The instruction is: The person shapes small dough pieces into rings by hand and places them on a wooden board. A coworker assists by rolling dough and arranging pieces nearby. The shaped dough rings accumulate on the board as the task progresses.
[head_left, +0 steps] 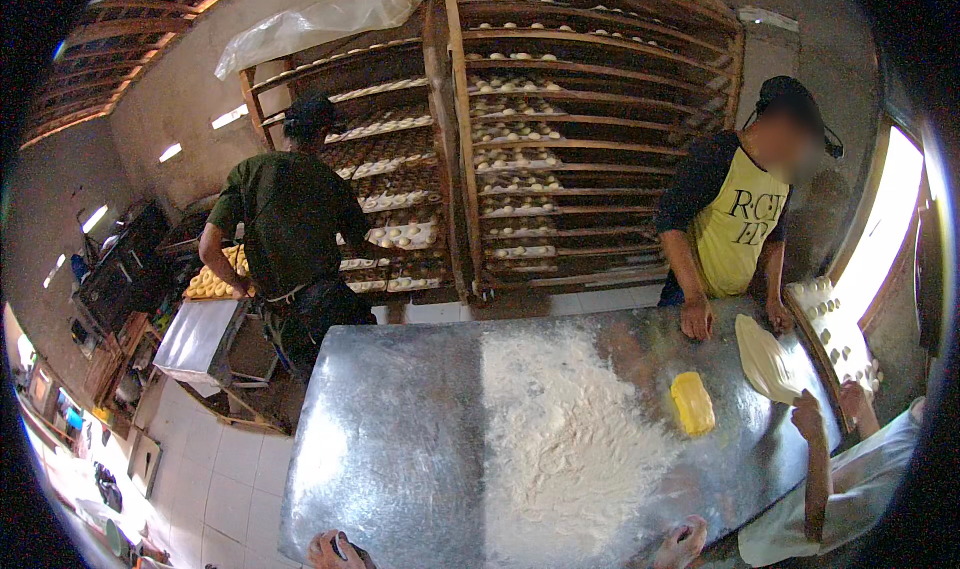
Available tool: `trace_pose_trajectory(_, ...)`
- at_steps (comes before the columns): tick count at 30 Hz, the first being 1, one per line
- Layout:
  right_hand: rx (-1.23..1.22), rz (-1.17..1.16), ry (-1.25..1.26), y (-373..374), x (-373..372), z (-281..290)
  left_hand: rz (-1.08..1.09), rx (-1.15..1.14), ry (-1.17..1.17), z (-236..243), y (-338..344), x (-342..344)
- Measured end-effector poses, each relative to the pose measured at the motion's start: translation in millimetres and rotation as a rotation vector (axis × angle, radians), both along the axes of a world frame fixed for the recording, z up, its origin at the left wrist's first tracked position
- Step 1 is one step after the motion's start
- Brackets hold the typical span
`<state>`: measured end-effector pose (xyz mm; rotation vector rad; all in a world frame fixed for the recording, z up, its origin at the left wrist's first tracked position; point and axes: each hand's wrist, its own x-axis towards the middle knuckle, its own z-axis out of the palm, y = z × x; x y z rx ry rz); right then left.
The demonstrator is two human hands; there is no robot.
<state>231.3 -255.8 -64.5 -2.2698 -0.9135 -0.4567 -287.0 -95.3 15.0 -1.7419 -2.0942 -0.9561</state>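
At the table's near left edge my left hand [338, 550] shows with curled fingers; a dark patch lies between them, and I cannot make out what it is. My right hand [681, 542] is also curled, at the near edge beside the spread flour [560, 439]. The frame's lower rim cuts off part of both. The metal-topped table [400, 409] stretches out from my hands. Beyond my right hand lies a yellow block [692, 404], apart from it. A pale sheet of dough [766, 359] lies at the table's right side, with a co-worker's hand [806, 416] touching its near end.
A person in a yellow shirt [740, 224] stands at the far right of the table. Another person in dark green [290, 209] works by ring-shaped dough pieces [222, 275] at left. Wooden racks [458, 149] with trays of dough balls line the back. A tray [828, 319] stands at right.
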Motion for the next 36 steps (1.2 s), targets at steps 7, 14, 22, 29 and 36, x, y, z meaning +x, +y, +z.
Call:
trace_pose_trajectory(7,0.121,-0.128,0.032,12.1,5.0,-12.8,-0.042,-0.004,-0.002,6.3,-1.8,0.7)
trace_pose_trajectory(14,0.027,-0.049,-0.090,4.7,14.8,-15.1,0.003,-0.008,-0.067,-11.7,-2.2,-5.4)
trace_pose_trajectory(22,0.007,-0.038,-0.070,9.2,13.8,-10.3,0.045,-0.035,-0.105,-32.4,-0.9,-11.2)
trace_pose_trajectory(29,-0.032,-0.007,-0.080,-1.9,10.3,-9.7,0.022,-0.082,-0.150,-43.8,-3.7,-25.4)
trace_pose_trajectory(36,0.134,-0.043,0.033,28.6,-2.4,6.3,0.047,-0.068,-0.239,-49.7,-7.4,-26.9)
